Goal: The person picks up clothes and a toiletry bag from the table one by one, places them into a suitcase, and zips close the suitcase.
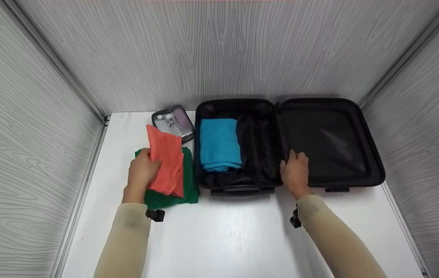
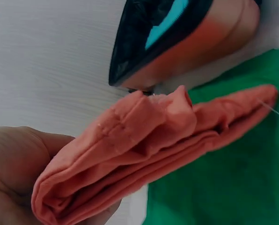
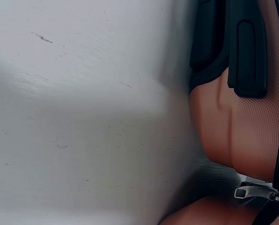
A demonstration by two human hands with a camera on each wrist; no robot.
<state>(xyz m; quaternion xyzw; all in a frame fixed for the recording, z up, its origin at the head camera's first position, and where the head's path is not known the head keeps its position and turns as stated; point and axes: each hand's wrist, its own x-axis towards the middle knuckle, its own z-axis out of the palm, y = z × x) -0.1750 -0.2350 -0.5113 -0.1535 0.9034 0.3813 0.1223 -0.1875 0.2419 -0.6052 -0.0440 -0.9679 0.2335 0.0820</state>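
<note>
Near the left edge of the white counter (image 1: 219, 235), the left hand (image 1: 141, 170) holds a folded coral-orange cloth (image 1: 166, 160), its grip wrapped round the near end of the folds; the left wrist view shows the layered edge against the palm. Under the cloth lies a folded green garment (image 1: 188, 185), flat on the counter. Just beyond them, toward the back edge, sits a clear zip pouch (image 1: 173, 121) with small bottles inside. An open black hard-shell suitcase (image 1: 358, 112) lies at the counter's middle and right; a folded turquoise cloth (image 1: 218, 143) rests in its left half. The right hand (image 1: 294, 170) rests on the central rim between the halves, fingers relaxed, grip holding nothing
</note>
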